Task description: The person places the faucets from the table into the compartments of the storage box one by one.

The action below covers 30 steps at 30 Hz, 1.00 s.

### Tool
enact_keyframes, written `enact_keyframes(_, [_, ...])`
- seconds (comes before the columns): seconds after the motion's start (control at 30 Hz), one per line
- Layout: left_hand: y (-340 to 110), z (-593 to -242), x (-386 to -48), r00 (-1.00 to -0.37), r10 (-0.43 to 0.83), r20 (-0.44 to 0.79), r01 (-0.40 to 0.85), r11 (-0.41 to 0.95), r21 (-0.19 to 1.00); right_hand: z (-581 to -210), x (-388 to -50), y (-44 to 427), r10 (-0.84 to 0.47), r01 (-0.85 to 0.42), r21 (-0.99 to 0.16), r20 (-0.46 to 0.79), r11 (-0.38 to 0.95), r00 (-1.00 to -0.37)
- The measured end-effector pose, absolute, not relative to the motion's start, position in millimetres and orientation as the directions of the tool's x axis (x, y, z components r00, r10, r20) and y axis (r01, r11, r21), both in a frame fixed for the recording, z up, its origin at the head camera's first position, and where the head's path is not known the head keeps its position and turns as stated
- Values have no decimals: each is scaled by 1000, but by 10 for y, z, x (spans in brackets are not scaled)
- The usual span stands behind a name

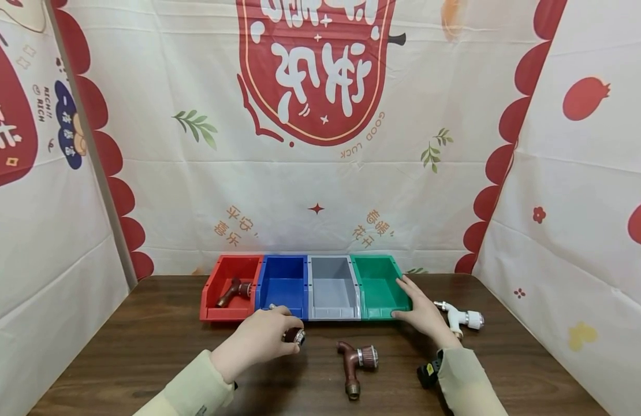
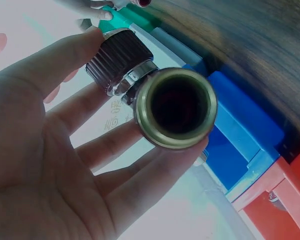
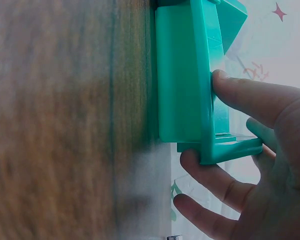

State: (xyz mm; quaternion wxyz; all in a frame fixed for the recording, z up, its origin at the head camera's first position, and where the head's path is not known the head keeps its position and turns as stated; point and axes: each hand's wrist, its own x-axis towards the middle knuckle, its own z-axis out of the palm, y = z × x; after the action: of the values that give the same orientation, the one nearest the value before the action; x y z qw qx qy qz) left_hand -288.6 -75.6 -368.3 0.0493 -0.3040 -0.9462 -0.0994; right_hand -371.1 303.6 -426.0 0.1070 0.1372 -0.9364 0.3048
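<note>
My left hand [image 1: 260, 338] holds a brown tap [image 1: 293, 335] over the table, in front of the blue bin [image 1: 282, 296]. In the left wrist view, the thumb lies against the tap's ribbed knob [image 2: 122, 57], the fingers support its body, and its round brass-coloured opening faces the camera. At the right end of the bin row, my right hand [image 1: 423, 312] grips the front corner of the green bin [image 3: 182, 80], thumb on the front edge and fingers at the side. Another brown tap [image 1: 351, 364] lies between the hands. A similar brown tap [image 1: 231, 292] rests in the red bin [image 1: 229, 315].
A grey bin [image 1: 334, 314] stands between the blue and green ones. To the right of the right hand lies a white tap [image 1: 463, 318]. Behind the wooden table [image 1: 144, 341] hangs a printed cloth [image 1: 299, 185], with further cloth on both sides.
</note>
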Motion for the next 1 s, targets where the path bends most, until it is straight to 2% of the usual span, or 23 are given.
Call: enact_keyframes(1.0, [-696,-3624,-2972,-833,542,112,553,815,174,-4301,-3743,3061,-189,-324,-533,293,782,-937])
